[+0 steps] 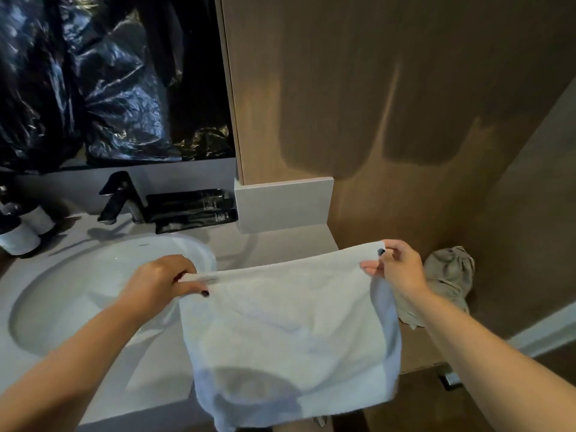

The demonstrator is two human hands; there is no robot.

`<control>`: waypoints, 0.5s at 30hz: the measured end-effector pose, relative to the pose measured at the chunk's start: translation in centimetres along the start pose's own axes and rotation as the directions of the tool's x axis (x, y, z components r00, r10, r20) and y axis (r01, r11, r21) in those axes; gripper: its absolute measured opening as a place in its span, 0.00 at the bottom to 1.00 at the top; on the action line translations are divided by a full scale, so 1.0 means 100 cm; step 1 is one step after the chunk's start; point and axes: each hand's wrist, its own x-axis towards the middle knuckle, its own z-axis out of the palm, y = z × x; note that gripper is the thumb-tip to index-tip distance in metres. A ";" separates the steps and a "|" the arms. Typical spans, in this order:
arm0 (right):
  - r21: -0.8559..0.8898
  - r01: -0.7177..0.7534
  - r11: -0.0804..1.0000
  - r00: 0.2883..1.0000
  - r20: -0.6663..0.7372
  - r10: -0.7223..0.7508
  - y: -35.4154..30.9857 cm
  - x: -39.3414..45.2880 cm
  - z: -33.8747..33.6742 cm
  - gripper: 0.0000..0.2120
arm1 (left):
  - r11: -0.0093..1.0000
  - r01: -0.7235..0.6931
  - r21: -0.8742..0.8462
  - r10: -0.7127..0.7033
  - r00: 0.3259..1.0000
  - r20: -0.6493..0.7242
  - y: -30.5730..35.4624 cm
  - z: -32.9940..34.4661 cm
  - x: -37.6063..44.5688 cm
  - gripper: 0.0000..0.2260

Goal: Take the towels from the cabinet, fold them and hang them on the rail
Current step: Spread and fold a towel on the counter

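Fingers and thumb of the left hand pinch the top left corner of a white towel, while the right hand pinches the top right corner between thumb and fingers. Stretched between both hands, the towel hangs with its top edge taut, its lower part draping over the near edge of the counter, right of the sink. Its cloth looks soft and thick, seemingly doubled, with a hemmed band along the right side.

An oval white sink, smooth and glossy, is sunk into the pale grey counter at left; nothing can be seen lying in it. Behind it stands an angular black faucet. Just right of the faucet, a black tray against the far wall holds dark tubes with small white lettering, too small to read. At far left stand two round containers, white below and dark above. Crinkled black plastic sheeting covers the area above the sink. Wood-grain panelling lines the wall at right, and a crumpled beige cloth lies low beside the right hand.
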 end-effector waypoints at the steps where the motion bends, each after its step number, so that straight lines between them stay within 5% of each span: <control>1: -0.013 0.000 1.000 1.000 -0.003 0.000 0.002 0.010 0.008 0.09 | 0.999 -0.024 0.025 0.023 0.999 0.023 -0.009 0.003 0.011 0.17; 5: -0.083 -0.005 0.997 1.000 -0.014 0.004 0.011 0.045 0.035 0.09 | 0.960 -0.135 0.244 0.091 0.979 0.183 -0.040 0.017 0.048 0.22; 8: -0.107 -0.030 0.994 0.999 -0.027 0.027 0.017 0.067 0.055 0.10 | 0.919 -0.196 0.341 0.146 0.975 0.166 -0.055 0.034 0.068 0.23; 12: -0.106 -0.045 0.993 0.997 -0.060 0.039 0.022 0.091 0.077 0.10 | 0.938 -0.020 0.347 -0.048 0.981 0.188 -0.064 0.049 0.095 0.15; 15: -0.088 -0.064 0.994 0.994 -0.092 0.056 0.023 0.107 0.093 0.09 | 0.903 -0.061 0.424 -0.011 0.986 0.166 -0.083 0.063 0.114 0.17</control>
